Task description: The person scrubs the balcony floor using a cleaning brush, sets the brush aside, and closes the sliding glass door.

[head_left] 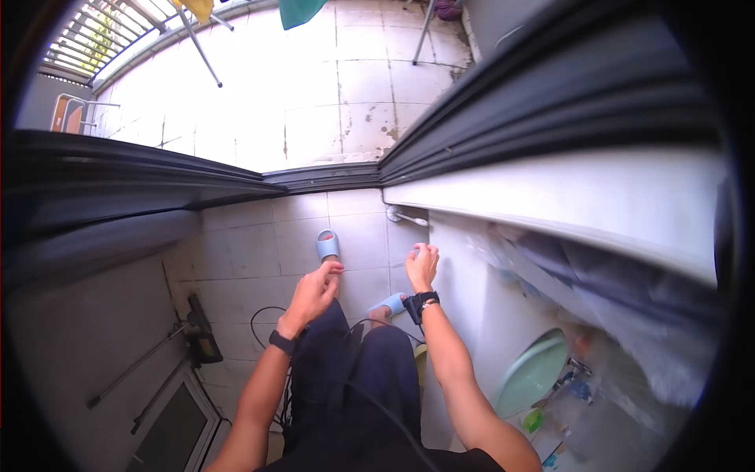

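My left hand point(316, 289) hangs in front of my body with its fingers loosely bent and nothing visible in them. My right hand point(423, 266) is held out to the right, fingers half curled and apart from the thumb, also with nothing visible in it. Neither hand touches anything. Each wrist wears a dark band, and the right wristband point(420, 307) carries a small black box. Below the hands are my feet in light blue slippers, the front slipper point(327, 243) ahead of the other slipper point(387, 305). A black cable point(385, 411) runs down over my dark clothes.
Ahead, a dark sliding-door track point(330, 178) crosses the tiled floor, with a bright tiled balcony point(307, 118) beyond. Metal rack legs point(200, 53) stand out there. On the right are a white ledge point(550, 189) and a pale green basin point(532, 373). A long-handled floor tool point(202, 330) leans at left.
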